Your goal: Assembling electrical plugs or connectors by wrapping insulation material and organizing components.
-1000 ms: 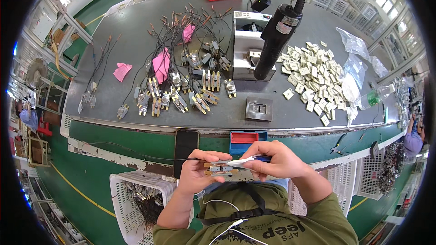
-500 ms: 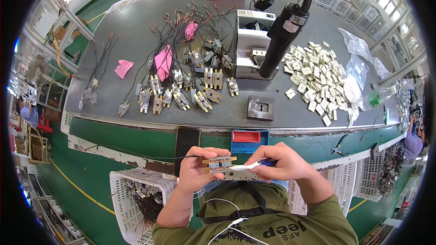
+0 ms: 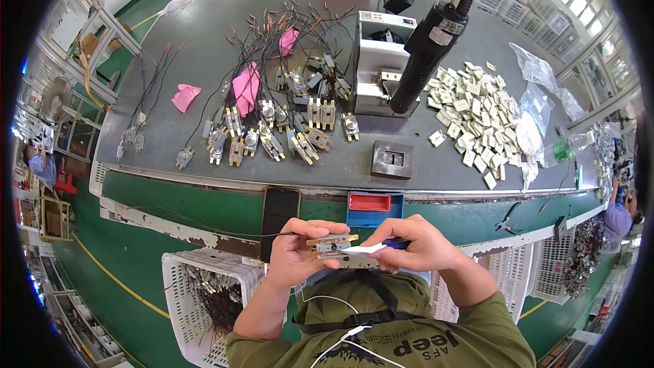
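Observation:
Over the near edge of the bench, my left hand (image 3: 300,252) grips a small grey electrical switch part (image 3: 328,247) with brass tabs; a black wire (image 3: 238,236) runs from it to the left. Pinched in my right hand (image 3: 417,245) is a thin white strip (image 3: 365,249), its tip against or just over the part's right end. A dark blue handle (image 3: 396,243) also shows under those fingers; its kind is hidden. Beyond my hands lie a black phone (image 3: 281,208) and a blue tray (image 3: 375,218) holding a smaller red tray (image 3: 369,202).
Wired switch parts (image 3: 272,136) and pink scraps (image 3: 246,90) cover the bench's left side. A screw feeder (image 3: 371,61) stands behind a hanging black electric screwdriver (image 3: 429,54). White covers (image 3: 477,119) are heaped right, a metal fixture (image 3: 392,160) nearer; pliers (image 3: 508,219) lie at the edge.
The white strip has turned slightly and its tip sits a little further right on the part. Both hands keep their grips almost in place; the view has shifted slightly.

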`<act>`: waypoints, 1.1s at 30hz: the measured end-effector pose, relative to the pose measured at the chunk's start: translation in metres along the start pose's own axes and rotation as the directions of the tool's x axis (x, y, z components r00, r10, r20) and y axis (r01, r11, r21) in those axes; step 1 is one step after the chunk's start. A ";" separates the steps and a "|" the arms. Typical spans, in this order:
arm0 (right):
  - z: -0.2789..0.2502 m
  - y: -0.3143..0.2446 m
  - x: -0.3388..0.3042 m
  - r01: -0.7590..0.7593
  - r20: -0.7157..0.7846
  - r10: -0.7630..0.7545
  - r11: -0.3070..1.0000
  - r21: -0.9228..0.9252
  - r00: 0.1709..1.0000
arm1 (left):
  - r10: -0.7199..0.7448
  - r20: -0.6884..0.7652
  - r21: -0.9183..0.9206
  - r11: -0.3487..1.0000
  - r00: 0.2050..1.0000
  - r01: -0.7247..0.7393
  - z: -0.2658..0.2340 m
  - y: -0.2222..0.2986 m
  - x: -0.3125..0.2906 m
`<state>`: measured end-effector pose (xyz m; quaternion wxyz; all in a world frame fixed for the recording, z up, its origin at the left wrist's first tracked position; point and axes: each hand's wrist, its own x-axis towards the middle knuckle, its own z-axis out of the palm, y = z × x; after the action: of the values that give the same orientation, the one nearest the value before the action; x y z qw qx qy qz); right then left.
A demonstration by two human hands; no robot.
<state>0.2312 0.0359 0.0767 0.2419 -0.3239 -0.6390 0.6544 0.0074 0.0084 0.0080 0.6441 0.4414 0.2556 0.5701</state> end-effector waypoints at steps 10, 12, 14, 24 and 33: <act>-0.001 -0.001 0.000 -0.005 0.013 0.005 0.999 0.036 1.000 | -0.017 -0.011 -0.016 1.000 1.000 0.017 0.001 0.001 0.001; -0.002 -0.001 0.000 -0.006 0.021 0.005 1.000 0.030 1.000 | -0.027 -0.010 -0.023 0.999 1.000 0.027 0.001 0.000 0.001; -0.003 -0.002 -0.001 -0.003 0.006 0.003 1.000 -0.002 1.000 | -0.003 -0.001 -0.006 1.000 1.000 0.003 0.001 0.000 0.002; -0.005 -0.002 0.001 0.054 0.045 -0.050 0.993 -0.103 0.998 | -0.023 -0.007 -0.018 1.000 1.000 0.023 0.002 0.000 0.002; -0.005 -0.001 0.001 0.005 0.029 -0.003 0.998 -0.065 1.000 | -0.020 -0.009 -0.013 1.000 1.000 0.020 0.002 0.000 0.003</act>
<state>0.2334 0.0400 0.0781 0.2231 -0.3207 -0.6642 0.6373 0.0096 0.0110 0.0095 0.6515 0.4320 0.2591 0.5673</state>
